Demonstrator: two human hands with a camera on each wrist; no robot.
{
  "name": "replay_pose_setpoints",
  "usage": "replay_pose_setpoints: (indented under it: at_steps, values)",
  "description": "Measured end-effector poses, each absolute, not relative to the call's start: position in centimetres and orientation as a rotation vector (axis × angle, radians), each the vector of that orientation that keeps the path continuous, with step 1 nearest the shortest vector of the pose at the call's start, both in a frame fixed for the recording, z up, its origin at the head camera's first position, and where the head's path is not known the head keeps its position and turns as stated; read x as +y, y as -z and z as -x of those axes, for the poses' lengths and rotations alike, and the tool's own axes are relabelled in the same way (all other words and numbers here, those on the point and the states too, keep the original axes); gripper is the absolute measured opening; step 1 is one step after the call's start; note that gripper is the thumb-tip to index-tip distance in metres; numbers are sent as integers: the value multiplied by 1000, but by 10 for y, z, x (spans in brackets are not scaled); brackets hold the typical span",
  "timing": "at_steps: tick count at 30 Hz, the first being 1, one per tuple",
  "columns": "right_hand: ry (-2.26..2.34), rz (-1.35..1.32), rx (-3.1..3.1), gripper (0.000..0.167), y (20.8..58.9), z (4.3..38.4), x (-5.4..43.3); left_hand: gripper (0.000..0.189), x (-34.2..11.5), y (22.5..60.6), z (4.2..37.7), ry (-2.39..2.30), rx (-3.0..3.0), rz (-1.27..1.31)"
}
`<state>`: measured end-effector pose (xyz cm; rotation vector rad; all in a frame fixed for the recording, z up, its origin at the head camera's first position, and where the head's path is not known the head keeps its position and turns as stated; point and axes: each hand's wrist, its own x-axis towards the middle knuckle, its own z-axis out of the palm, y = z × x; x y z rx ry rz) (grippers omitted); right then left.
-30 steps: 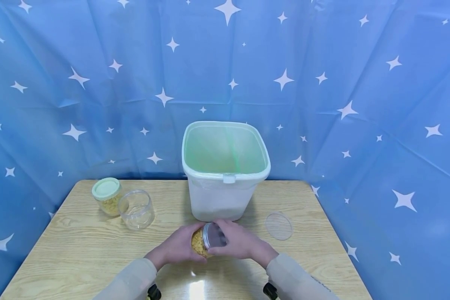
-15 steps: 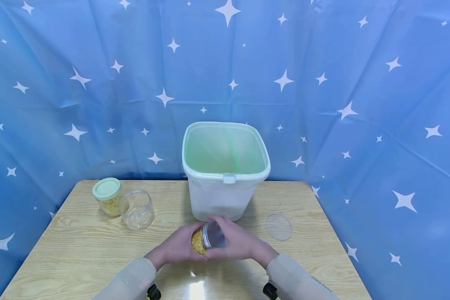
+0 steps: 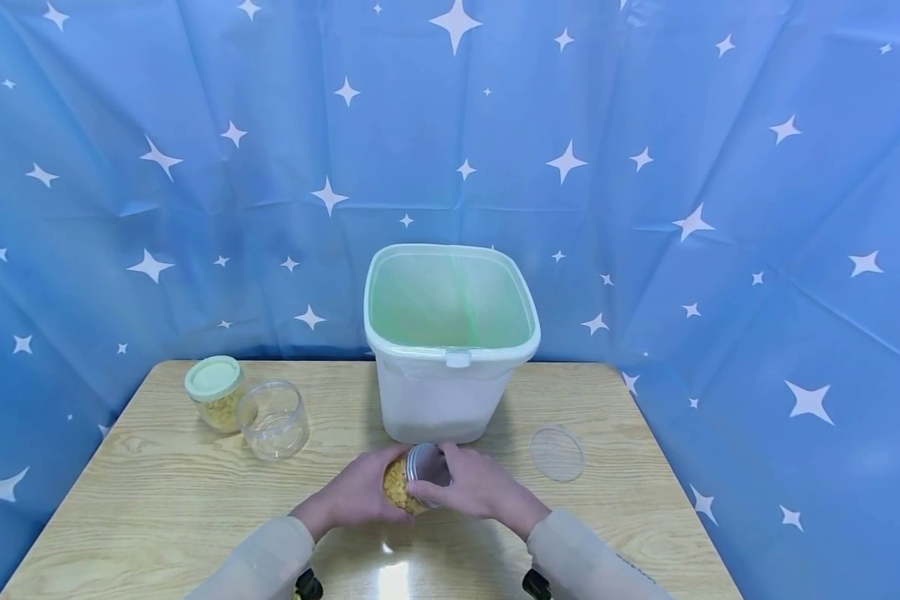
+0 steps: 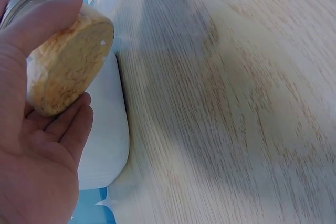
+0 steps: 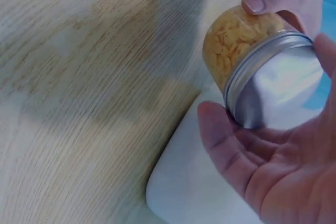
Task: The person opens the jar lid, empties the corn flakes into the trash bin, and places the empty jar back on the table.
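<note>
A clear jar of yellow flakes lies tipped on its side above the table, in front of the white bin. My left hand grips its body, thumb on one side and fingers beneath, as the left wrist view shows. The jar's silver screw lid faces right and sits on the mouth. My right hand holds the lid by its rim between thumb and fingers; the palm stands off the lid's flat face in the right wrist view. The left hand's fingertips are partly hidden behind the jar in the head view.
A tall white bin with an open top stands just beyond the hands. At the left are a green-lidded jar of yellow pieces and a clear open jar. A clear round disc lies flat on the wooden table at right.
My right hand has shifted its grip round the lid: the thumb is higher on the rim and the fingers lie farther back. The left hand and jar have hardly moved.
</note>
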<state>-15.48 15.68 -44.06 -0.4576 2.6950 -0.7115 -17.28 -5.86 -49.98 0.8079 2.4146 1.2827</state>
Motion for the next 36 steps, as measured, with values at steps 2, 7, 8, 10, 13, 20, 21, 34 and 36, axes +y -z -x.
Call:
replay_pose_setpoints:
  at_steps: [2, 7, 8, 10, 13, 20, 21, 34, 36]
  values:
    - [710, 496, 2686, 83, 440, 156, 157, 85, -58, 500, 173, -1283, 2416, -818]
    - [707, 645, 2647, 83, 440, 158, 159, 89, -58, 501, 173, -1271, 2432, -820]
    - [706, 673, 2640, 84, 440, 159, 159, 91, -59, 502, 173, -1265, 2436, -820]
    - [700, 718, 2626, 86, 440, 159, 160, 93, -60, 502, 173, -1256, 2445, -823]
    - [689, 762, 2625, 86, 441, 159, 160, 95, -61, 503, 173, -1248, 2454, -822]
    - [693, 784, 2624, 97, 440, 160, 158, 94, -64, 504, 175, -1240, 2463, -810]
    - [707, 770, 2619, 97, 440, 160, 157, 94, -64, 504, 175, -1245, 2461, -810]
    - [720, 405, 2679, 82, 438, 156, 151, 86, -60, 500, 174, -1276, 2443, -839]
    - [698, 396, 2672, 85, 437, 156, 151, 87, -60, 499, 174, -1266, 2449, -841]
